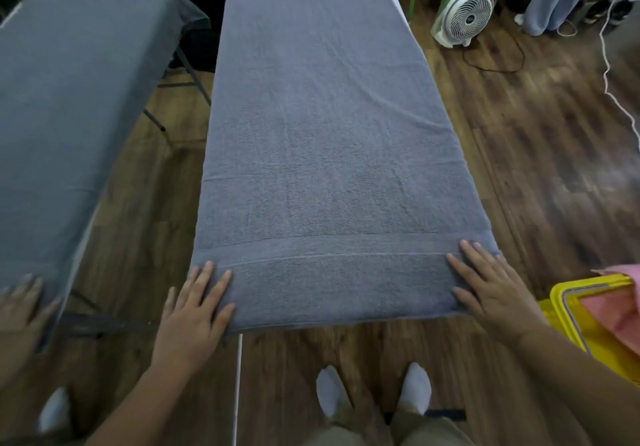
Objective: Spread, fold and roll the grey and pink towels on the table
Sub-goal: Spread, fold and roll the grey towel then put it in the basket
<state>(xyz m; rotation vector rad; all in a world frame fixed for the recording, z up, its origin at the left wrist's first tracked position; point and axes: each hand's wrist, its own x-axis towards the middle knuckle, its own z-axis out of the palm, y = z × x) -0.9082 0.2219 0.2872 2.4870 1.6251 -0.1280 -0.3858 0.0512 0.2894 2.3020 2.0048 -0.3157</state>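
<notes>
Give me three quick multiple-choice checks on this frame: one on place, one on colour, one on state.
1. Where does the pink towel lie?
A. in the yellow basket
B. on the table
C. on the floor

2. What colour is the towel spread on the table?
A. pink
B. grey
C. white

3. How do the hands stand?
A. gripping rolled cloth
B. in the air
C. flat on the towel's near corners

A: pink cloth shows inside the basket. B: grey cloth covers the table. C: the left hand and the right hand lie open, fingers spread.
</notes>
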